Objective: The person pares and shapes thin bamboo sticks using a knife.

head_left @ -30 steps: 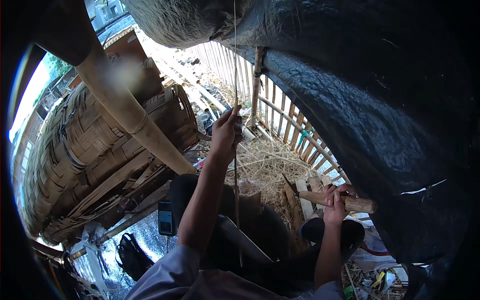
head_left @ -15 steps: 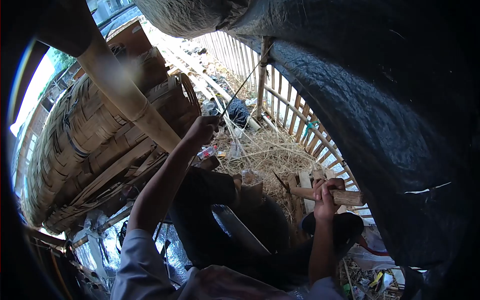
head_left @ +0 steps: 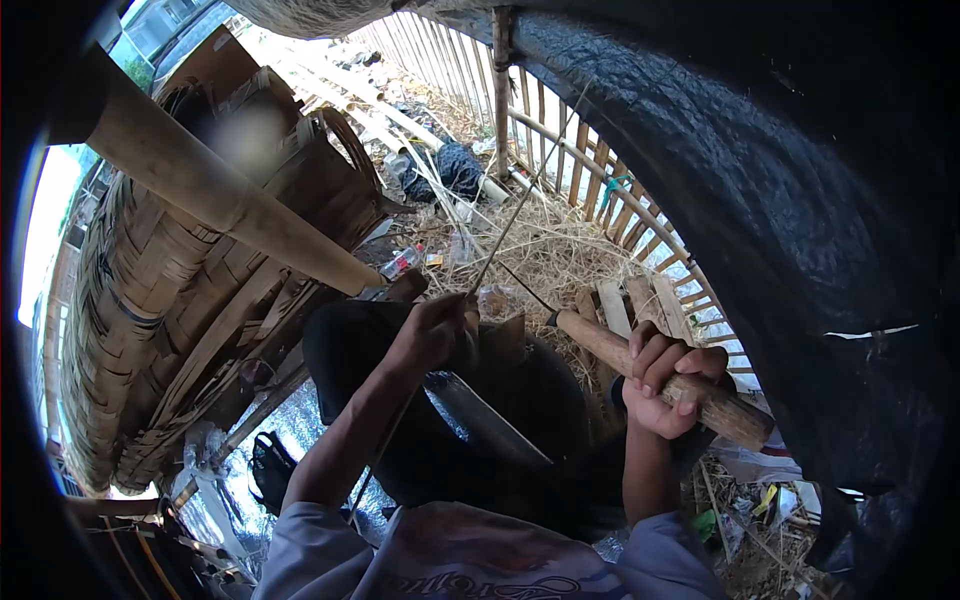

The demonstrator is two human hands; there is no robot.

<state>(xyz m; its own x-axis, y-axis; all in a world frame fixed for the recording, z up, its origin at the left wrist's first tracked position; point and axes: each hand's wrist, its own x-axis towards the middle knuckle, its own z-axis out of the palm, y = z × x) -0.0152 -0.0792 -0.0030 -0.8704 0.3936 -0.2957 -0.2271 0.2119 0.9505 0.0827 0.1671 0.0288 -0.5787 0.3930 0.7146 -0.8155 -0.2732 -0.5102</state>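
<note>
My left hand is closed around a long thin bamboo strip, which slants up and away to the right and also trails back beneath my forearm. In my right hand I grip the thick wooden handle of a knife, fingers wrapped round it. The knife's thin dark blade points up and left; its tip lies close to the strip, and I cannot tell whether they touch. Between my legs, in dark trousers, lies a long shiny band whose kind I cannot make out.
Stacked woven bamboo baskets stand at left, with a thick bamboo pole crossing before them. Straw shavings and a plastic bottle lie ahead. A slatted bamboo fence and dark tarpaulin close off the right.
My left hand has come down and inward with the bamboo strip, closer to the knife. The knife in my right hand has tilted, its blade now pointing more upward. The view has shifted slightly.
</note>
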